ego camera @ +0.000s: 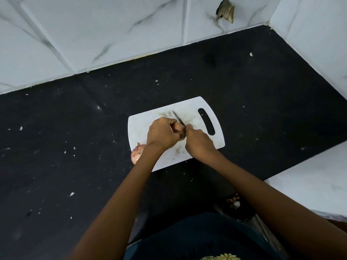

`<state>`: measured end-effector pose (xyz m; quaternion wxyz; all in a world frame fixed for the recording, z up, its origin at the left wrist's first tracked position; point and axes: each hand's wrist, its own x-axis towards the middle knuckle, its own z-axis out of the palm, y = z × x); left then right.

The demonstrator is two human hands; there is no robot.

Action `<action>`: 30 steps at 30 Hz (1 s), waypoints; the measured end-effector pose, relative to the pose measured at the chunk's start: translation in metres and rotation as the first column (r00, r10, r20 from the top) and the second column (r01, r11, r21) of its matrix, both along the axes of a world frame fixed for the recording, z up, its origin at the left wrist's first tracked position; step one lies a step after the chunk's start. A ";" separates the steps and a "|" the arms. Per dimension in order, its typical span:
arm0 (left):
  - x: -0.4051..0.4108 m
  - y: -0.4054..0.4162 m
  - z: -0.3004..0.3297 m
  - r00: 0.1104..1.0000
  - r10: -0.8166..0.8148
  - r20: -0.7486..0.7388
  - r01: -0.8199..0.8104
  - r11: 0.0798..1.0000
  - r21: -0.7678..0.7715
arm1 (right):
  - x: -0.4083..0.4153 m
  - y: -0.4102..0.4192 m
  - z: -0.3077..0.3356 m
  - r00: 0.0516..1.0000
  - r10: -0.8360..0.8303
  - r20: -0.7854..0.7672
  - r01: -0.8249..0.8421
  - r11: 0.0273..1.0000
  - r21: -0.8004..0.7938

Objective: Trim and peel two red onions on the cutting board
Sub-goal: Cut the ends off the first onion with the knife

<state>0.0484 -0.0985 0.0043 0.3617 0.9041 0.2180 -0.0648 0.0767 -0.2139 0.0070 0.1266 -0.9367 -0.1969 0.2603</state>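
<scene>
A white cutting board (195, 107) with a handle slot lies on the black counter. My left hand (161, 134) grips a red onion (178, 127) over the board's middle; the onion is mostly hidden by my fingers. My right hand (198, 141) holds a knife (178, 119), whose blade points up and left and lies against the onion's right side. A second red onion (136, 153), still in its papery skin, sits at the board's near left corner, partly behind my left forearm.
The black counter (75, 137) is flecked with small bits of peel. Marble-look tiled walls (112, 25) enclose it at the back and right. A dark bin with scraps (234, 203) stands below the counter's front edge near my body.
</scene>
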 end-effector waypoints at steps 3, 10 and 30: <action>0.002 0.001 0.001 1.000 0.006 0.003 -0.006 1.000 -0.025 | 0.001 -0.001 -0.005 1.000 -0.013 -0.009 0.013 1.000 0.010; -0.002 0.010 0.002 0.999 -0.037 0.009 0.037 0.996 -0.087 | -0.002 -0.021 -0.010 0.962 -0.149 -0.228 0.215 0.930 0.298; -0.015 0.018 -0.019 0.991 -0.129 -0.016 0.130 0.991 0.035 | 0.001 -0.034 -0.009 0.639 -0.377 -0.671 0.720 0.599 0.350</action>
